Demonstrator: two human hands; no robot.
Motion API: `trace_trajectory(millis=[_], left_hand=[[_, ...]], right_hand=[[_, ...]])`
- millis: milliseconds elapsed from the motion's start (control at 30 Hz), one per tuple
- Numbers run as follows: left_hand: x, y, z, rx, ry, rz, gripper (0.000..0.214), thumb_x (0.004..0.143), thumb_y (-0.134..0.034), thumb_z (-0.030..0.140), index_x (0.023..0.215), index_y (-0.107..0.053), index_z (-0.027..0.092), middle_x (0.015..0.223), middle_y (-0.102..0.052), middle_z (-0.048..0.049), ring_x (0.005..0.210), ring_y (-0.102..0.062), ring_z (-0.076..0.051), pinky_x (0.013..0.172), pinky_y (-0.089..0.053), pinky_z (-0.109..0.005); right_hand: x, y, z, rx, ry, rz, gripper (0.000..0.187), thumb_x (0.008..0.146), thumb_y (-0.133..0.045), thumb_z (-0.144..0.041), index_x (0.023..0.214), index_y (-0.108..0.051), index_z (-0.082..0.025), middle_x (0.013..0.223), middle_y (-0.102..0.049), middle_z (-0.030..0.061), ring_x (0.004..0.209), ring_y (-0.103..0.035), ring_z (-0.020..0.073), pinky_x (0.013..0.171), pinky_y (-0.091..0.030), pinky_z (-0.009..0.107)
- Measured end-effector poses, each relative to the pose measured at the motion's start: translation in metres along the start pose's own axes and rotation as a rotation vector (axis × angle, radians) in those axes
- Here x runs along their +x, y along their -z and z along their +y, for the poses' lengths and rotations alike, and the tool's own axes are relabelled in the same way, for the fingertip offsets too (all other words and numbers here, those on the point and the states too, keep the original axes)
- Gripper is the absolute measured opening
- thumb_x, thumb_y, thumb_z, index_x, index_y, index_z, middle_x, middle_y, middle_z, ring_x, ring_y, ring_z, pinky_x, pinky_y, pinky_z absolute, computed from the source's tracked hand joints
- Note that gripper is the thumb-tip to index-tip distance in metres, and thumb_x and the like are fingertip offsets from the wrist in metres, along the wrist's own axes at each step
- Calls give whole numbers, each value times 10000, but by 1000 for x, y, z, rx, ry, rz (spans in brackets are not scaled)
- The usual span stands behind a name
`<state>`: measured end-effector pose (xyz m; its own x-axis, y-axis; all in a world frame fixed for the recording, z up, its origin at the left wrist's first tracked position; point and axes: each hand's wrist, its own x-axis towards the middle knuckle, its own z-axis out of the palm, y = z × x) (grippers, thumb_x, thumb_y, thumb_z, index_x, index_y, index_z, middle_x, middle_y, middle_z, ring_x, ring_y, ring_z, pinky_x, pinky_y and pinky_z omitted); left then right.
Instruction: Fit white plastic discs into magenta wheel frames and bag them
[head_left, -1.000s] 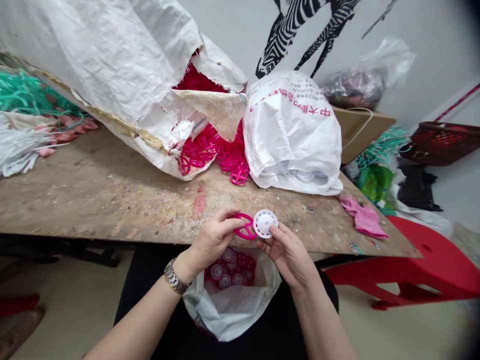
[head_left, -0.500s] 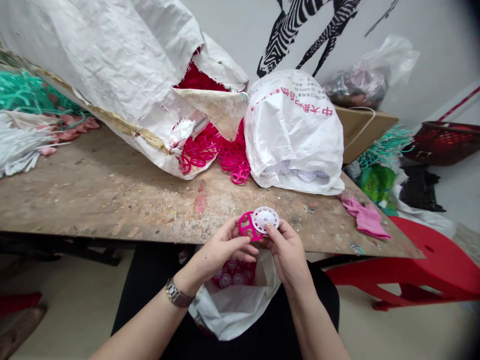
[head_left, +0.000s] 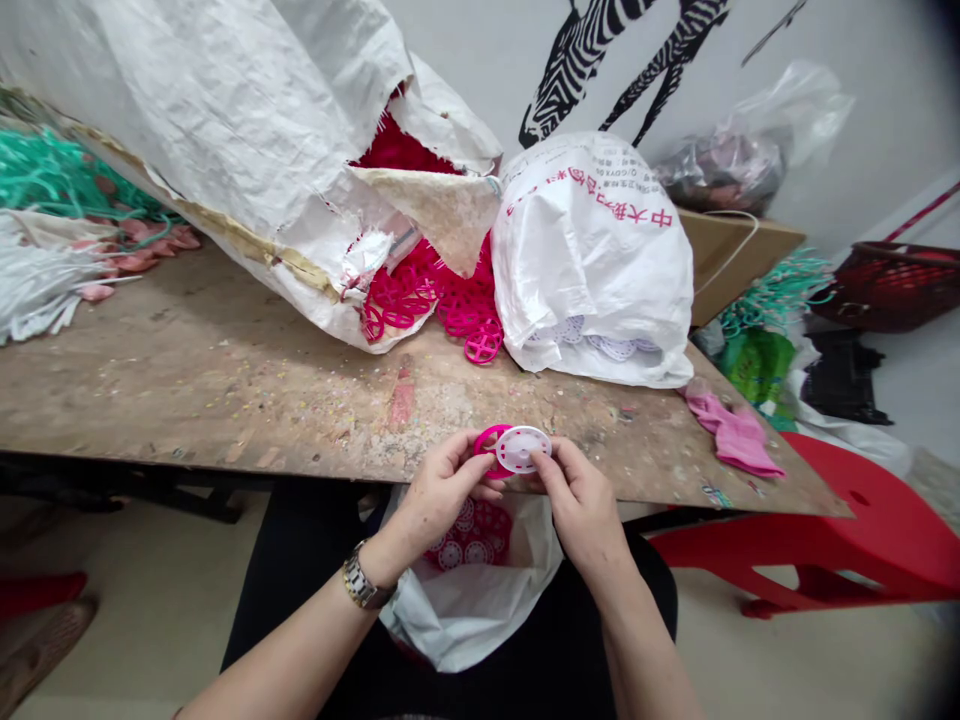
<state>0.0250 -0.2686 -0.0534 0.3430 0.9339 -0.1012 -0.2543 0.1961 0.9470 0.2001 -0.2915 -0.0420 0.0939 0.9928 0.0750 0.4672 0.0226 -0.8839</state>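
Observation:
Between thumb and fingers, my left hand (head_left: 450, 485) grips a pink plastic wheel (head_left: 484, 441) with a cross of spokes. My right hand (head_left: 585, 490) pinches a white slotted disc (head_left: 523, 450), which overlaps the right part of the pink wheel. Whether the two pieces are joined I cannot tell. Both hands are just over the table's front edge. Below them, on my lap, an open white sack (head_left: 480, 620) holds several pink wheels with white discs (head_left: 469, 535) on them.
On the wooden table (head_left: 300, 400), a large white sack (head_left: 247, 150) spills pink wheels (head_left: 465, 300). Beside it, a white bag (head_left: 592, 260) shows white discs at its mouth. A pink cloth (head_left: 735, 430) lies near the right edge, by a red stool (head_left: 832, 540).
My left fingers have closed in on the pink wheel. The wheel and white disc have tilted flatter and shifted slightly left. The view has moved a little.

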Motion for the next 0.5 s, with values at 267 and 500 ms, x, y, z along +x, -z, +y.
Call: trace_trajectory(millis=[267, 500], left_hand=[[-2, -2, 1, -12, 4, -47, 270, 883, -644, 354, 1100, -637, 192, 961, -674, -26, 782, -677, -146, 742, -595, -296], [-1, 0, 2, 5, -23, -92, 262, 908, -605, 362, 1107, -637, 194, 1005, -673, -41, 855, -680, -176, 755, -593, -312]], right_hand=[[-6, -9, -9, -63, 90, 32, 323, 928, -542, -386, 1196, -631, -228, 1039, -730, 75, 876, -679, 244, 787, -499, 339], [-6, -8, -10, 208, 48, -13, 271, 900, -611, -408, 1102, -682, -242, 1021, -729, 55, 864, -667, 229, 766, -507, 317]])
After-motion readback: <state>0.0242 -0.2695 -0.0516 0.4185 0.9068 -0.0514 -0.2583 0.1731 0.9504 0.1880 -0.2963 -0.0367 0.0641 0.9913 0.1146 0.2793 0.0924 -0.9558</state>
